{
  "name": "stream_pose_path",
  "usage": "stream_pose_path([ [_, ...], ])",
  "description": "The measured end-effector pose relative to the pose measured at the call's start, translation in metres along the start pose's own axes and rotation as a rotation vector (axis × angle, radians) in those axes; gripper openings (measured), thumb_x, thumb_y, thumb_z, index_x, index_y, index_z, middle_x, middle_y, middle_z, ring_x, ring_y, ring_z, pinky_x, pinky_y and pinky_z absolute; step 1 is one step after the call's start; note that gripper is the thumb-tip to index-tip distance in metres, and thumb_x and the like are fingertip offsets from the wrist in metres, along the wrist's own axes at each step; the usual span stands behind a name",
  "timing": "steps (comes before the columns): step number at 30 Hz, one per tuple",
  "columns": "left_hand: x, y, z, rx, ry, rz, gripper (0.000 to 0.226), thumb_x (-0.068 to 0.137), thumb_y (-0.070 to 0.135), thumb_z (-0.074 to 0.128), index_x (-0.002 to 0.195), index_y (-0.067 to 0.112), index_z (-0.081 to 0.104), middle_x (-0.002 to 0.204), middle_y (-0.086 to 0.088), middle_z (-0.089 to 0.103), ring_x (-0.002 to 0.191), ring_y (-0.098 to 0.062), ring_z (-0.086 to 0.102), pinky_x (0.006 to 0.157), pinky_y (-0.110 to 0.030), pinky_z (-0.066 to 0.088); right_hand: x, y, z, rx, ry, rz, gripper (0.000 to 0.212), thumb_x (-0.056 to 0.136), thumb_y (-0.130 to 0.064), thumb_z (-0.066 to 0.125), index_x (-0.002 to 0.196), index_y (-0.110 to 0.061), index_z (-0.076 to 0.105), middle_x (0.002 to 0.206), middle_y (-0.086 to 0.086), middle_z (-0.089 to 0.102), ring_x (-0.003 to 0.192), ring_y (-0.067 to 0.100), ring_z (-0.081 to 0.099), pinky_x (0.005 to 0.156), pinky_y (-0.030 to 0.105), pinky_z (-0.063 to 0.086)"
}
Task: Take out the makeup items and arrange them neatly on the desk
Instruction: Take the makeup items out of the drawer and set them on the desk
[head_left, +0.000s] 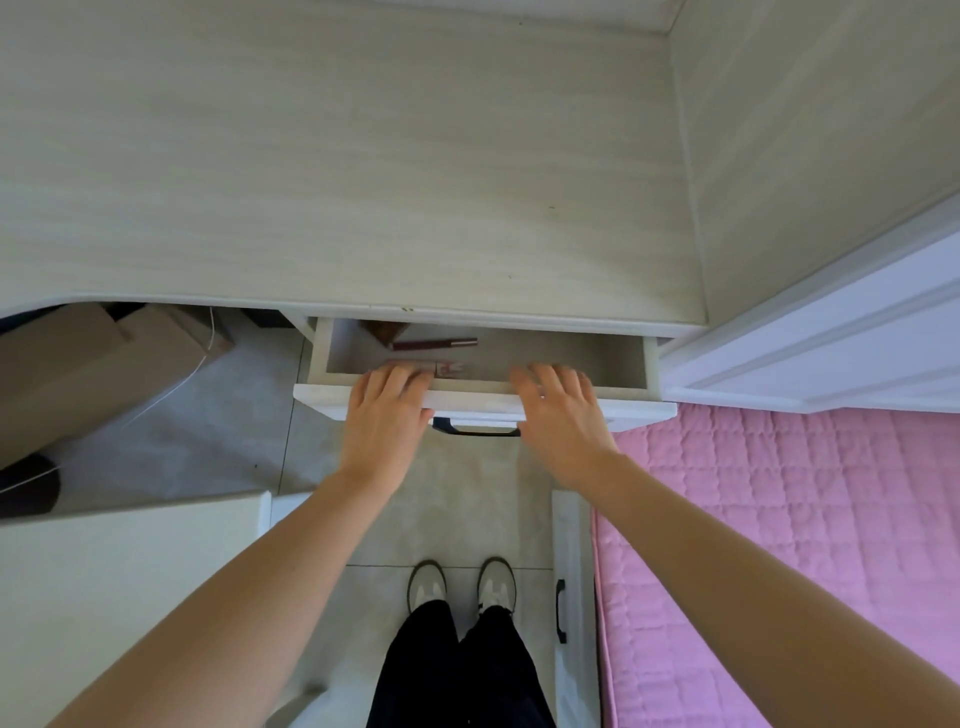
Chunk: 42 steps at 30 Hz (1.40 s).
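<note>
1. Drawer (550, 402): white, box-shaped, with a dark bar handle on its front; it is standing part-way open under the desk (363, 182), and everything below is placed relative to it.
2. Left hand (384, 410): it is resting over the drawer's front edge, fingers fairly straight and close together, tips dipping inside; it is not seen closing on anything.
3. Right hand (558, 415): it is lying over the front edge to the right of the handle, fingers spread and reaching in, holding nothing visible.
4. Slim makeup tube (435, 343): dark red, long and cylindrical, with a paler cap end; it is lying flat toward the drawer's back, left of centre.
5. Small printed packet (451, 370): flat, pinkish, blurred; possibly a boxed cosmetic. It is sitting just inside the front edge, beside the left fingertips.
6. Brown object (387, 330): it is showing in the drawer's back left corner, mostly hidden by the desk overhang.
7. Desk: pale wood-grain laminate, smooth and matte, stretching above the drawer.
8. Pink quilted cover (779, 519): soft, stitched in squares, lying right of the drawer.
9. Risks: the round tube is likely to roll away when nudged, or off the smooth desk once placed; items hiding under the overhang may be getting missed; the drawer, pulled further by leaning hands, could be tipping or sliding out.
</note>
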<state>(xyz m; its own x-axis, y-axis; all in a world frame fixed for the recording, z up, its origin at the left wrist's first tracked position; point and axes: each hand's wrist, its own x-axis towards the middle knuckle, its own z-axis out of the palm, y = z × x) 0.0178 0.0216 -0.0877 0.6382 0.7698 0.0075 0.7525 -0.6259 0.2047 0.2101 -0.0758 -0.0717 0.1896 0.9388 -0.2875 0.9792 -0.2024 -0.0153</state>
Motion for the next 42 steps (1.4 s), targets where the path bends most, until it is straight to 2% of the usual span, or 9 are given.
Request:
stream_pose_path([
  [2,-0.006,0.000,-0.001,0.001,-0.033,-0.004,0.039,0.080,0.019,0.073,0.117,0.009,0.063,0.115,-0.008,0.060,0.104,-0.033,0.055,0.093,-0.044,0.044,-0.004,0.005,0.005,-0.019,-0.099,0.023,0.061,0.092,-0.020,0.051,0.147,-0.018,0.023,0.141,0.006,0.040,0.128,0.033,0.038,0.111,0.049,0.025],
  [4,-0.011,0.000,-0.002,0.001,-0.061,-0.010,0.039,0.081,0.019,0.072,0.117,0.010,0.063,0.115,-0.008,0.060,0.103,-0.032,0.054,0.093,-0.044,0.043,-0.010,0.006,0.006,-0.006,-0.135,0.028,0.061,0.090,-0.016,0.052,0.145,-0.019,0.027,0.135,0.004,0.046,0.124,0.031,0.044,0.109,0.049,0.028],
  [9,-0.034,0.004,-0.008,0.005,-0.098,0.024,0.040,0.077,0.017,0.076,0.115,0.010,0.065,0.112,-0.008,0.061,0.100,-0.031,0.056,0.090,-0.044,0.047,-0.031,0.001,0.006,0.000,-0.134,0.021,0.063,0.080,0.001,0.056,0.137,-0.020,0.037,0.124,0.003,0.053,0.110,0.031,0.052,0.098,0.044,0.041],
  [14,-0.066,0.006,-0.014,0.014,-0.141,0.070,0.043,0.072,0.020,0.081,0.111,0.010,0.067,0.105,-0.007,0.063,0.096,-0.031,0.059,0.083,-0.043,0.051,-0.062,-0.007,0.017,-0.007,-0.146,0.010,0.060,0.082,-0.004,0.059,0.135,-0.021,0.038,0.122,0.001,0.054,0.107,0.028,0.054,0.090,0.040,0.046],
  [19,-0.093,0.008,-0.015,0.012,-0.176,0.073,0.042,0.070,0.022,0.083,0.108,0.011,0.069,0.101,-0.006,0.064,0.093,-0.030,0.060,0.080,-0.041,0.052,-0.087,-0.017,0.030,0.009,-0.155,0.014,0.059,0.081,-0.009,0.064,0.132,-0.024,0.040,0.118,-0.002,0.055,0.103,0.025,0.054,0.083,0.038,0.046],
  [23,-0.135,0.018,-0.022,0.015,-0.249,0.054,0.044,0.067,0.021,0.085,0.107,0.012,0.070,0.100,-0.005,0.065,0.092,-0.030,0.061,0.076,-0.040,0.052,-0.129,-0.029,0.037,0.033,-0.223,-0.013,0.053,0.085,-0.015,0.064,0.132,-0.024,0.040,0.117,-0.003,0.055,0.102,0.025,0.053,0.077,0.037,0.044],
  [29,-0.157,0.021,-0.025,0.005,-0.273,0.027,0.044,0.066,0.020,0.085,0.106,0.012,0.070,0.100,-0.006,0.065,0.093,-0.031,0.061,0.078,-0.040,0.052,-0.148,-0.039,0.042,0.042,-0.243,-0.008,0.053,0.085,-0.011,0.063,0.132,-0.022,0.040,0.117,-0.002,0.054,0.102,0.025,0.052,0.072,0.035,0.038],
  [42,-0.183,0.029,-0.023,-0.038,-0.308,-0.015,0.042,0.073,0.021,0.081,0.112,0.012,0.068,0.105,-0.005,0.064,0.100,-0.030,0.059,0.085,-0.042,0.050,-0.170,-0.040,0.047,0.058,-0.273,-0.052,0.054,0.088,-0.014,0.061,0.135,-0.023,0.036,0.124,-0.002,0.053,0.108,0.025,0.051,0.080,0.035,0.044],
])
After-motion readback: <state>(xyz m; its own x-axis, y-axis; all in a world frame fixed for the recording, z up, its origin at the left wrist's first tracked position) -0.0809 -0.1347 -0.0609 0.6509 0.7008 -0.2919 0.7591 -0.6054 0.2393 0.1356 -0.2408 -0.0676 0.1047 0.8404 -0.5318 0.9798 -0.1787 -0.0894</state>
